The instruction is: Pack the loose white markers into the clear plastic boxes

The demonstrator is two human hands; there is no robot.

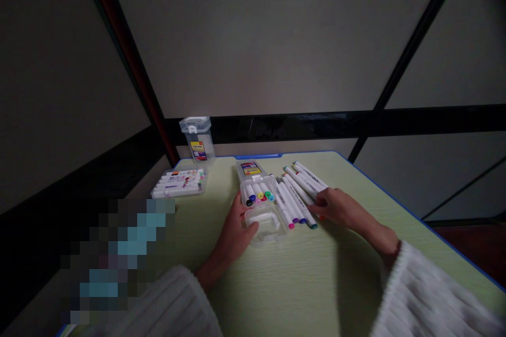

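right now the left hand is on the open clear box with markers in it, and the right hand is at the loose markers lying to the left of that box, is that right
One slip: the loose markers lie to the right of the open clear box, as the head view shows. The left hand is on the box and the right hand is at those markers.

I read free room low in the frame's centre, where the pale green, blue-edged tabletop [288, 284] lies bare between two white knitted sleeves [430, 295], and again at middle right, beyond the right hand [338, 208]. A narrower lane runs left of centre, between the flat clear plastic case of white markers [179, 184] and the open clear plastic box [272, 234], which the left hand [233, 231] grips. Loose white markers [290, 195] block me between that box and the right hand. Behind the flat case stands an upright clear plastic box [200, 141]; the lower left is pixelated, so I can't judge it
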